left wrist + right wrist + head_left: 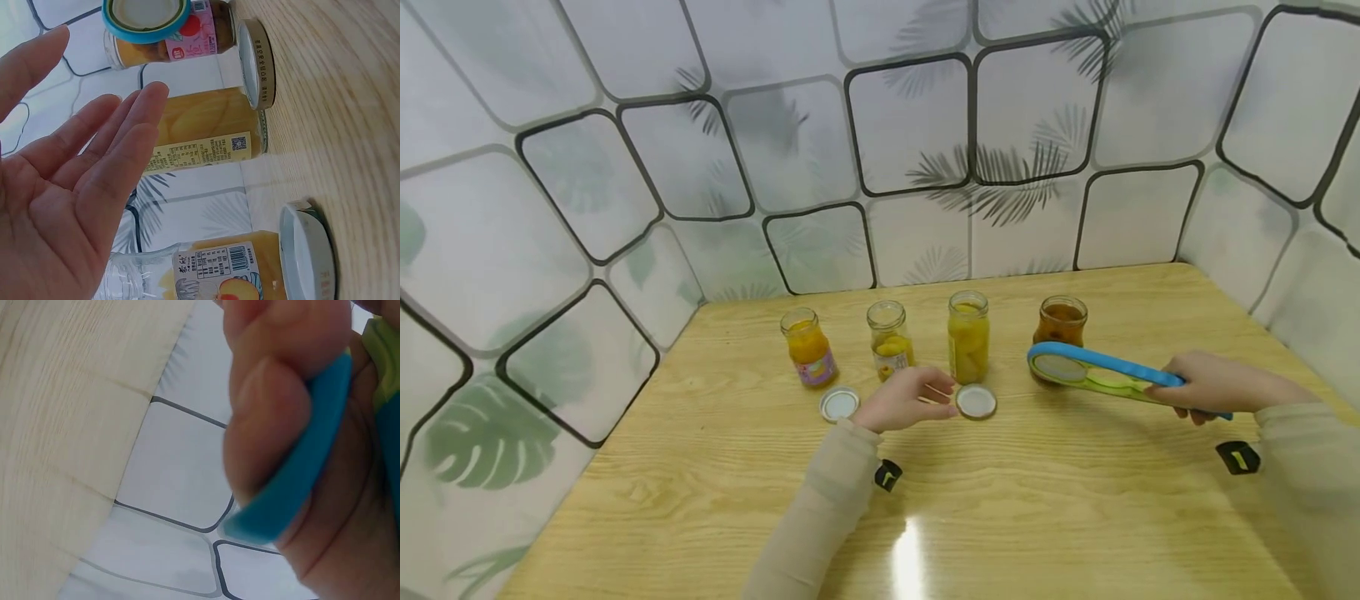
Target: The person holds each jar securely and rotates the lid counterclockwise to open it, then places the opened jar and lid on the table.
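Observation:
My right hand [1210,383] grips the handle of a blue and green jar opener [1105,360]. A pale jar lid [1060,367] sits inside the opener's loop, in front of a lidless jar of brown fruit [1062,321]; the left wrist view shows this jar's pink label [194,34]. Palm in view and fingers loosely extended, my left hand [904,400] holds nothing. It hovers near a lid [977,402] lying before a tall lidless jar of yellow fruit [968,342]. Curled fingers [269,419] wrap the blue handle in the right wrist view.
Further left stand a lidless jar of yellow fruit [891,343] and a lidless jar of orange fruit [809,348] with a purple label. Another lid [839,404] lies in front of them. Patterned walls [910,125] border the wooden table [700,492] behind and at the sides.

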Available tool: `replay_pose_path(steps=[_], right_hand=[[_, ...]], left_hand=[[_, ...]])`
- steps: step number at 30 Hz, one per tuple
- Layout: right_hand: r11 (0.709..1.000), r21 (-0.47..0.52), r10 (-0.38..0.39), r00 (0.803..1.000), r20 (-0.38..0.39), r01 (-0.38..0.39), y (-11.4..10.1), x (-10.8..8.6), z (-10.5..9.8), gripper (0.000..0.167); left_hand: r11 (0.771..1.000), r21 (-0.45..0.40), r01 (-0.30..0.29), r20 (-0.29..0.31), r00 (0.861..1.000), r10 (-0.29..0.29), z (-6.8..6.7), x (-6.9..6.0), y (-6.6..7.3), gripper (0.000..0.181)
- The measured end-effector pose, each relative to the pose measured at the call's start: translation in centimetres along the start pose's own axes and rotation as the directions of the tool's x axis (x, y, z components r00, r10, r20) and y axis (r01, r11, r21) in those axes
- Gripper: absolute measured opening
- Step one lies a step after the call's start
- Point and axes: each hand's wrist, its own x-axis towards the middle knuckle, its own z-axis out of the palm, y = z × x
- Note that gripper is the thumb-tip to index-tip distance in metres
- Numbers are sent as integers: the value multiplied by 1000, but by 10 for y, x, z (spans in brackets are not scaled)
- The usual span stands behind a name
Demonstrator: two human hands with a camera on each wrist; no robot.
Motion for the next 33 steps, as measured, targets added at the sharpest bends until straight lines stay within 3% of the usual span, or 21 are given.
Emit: replay_pose_path(steps=[4,9,16,27,33], right_hand=[[1000,7,10,1000,6,-10,2,1,1,33],[998,53,31,995,99,-37,4,4,3,36],[989,147,-34,973,230,0,5,5,8,39],[944,326,-161,942,294,60,8,10,18,43],[955,294,-52,956,287,-36,0,9,21,40]], left_hand=[[1000,-4,6,8,1000,-6,-1,-1,0,39],[999,-8,44,11,999,-44,1,1,-1,39],[999,27,46,12,999,-46,0,1,1,40],[999,26,36,12,999,-36,-1,-1,2,41],[999,27,46,-6,999,-46,-4,-3,3,39]])
